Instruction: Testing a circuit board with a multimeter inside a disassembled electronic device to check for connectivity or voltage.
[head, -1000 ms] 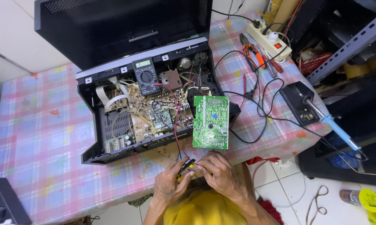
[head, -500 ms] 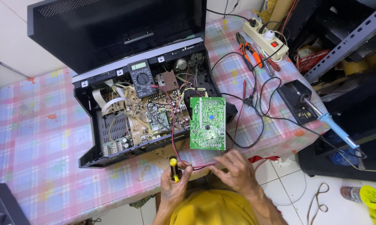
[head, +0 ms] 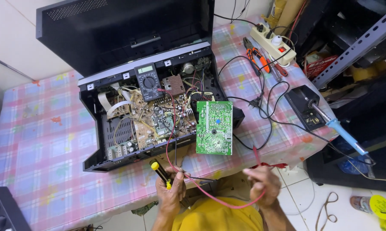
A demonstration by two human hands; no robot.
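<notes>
My left hand [head: 169,192] is closed around a black screwdriver with a yellow end [head: 159,171] and the black multimeter lead, near the table's front edge. My right hand [head: 263,184] pinches the red multimeter probe [head: 256,155], its red lead [head: 218,201] looping between both hands. Just beyond lies a green circuit board [head: 214,127], tilted up at the right front of an opened black electronic chassis [head: 146,115]. A dark multimeter [head: 147,81] rests on the chassis's rear part.
A plaid cloth covers the table [head: 43,145]. At the back right are a white power strip [head: 273,42], orange-handled pliers [head: 257,57] and tangled black cables. A soldering station [head: 305,107] with a blue-handled iron [head: 344,136] sits at the right edge. Metal shelving stands at the right.
My hands have separated: the left moved left with the screwdriver, the right moved right and took up the red probe, stretching the red lead between them. The camera view has shifted slightly.
</notes>
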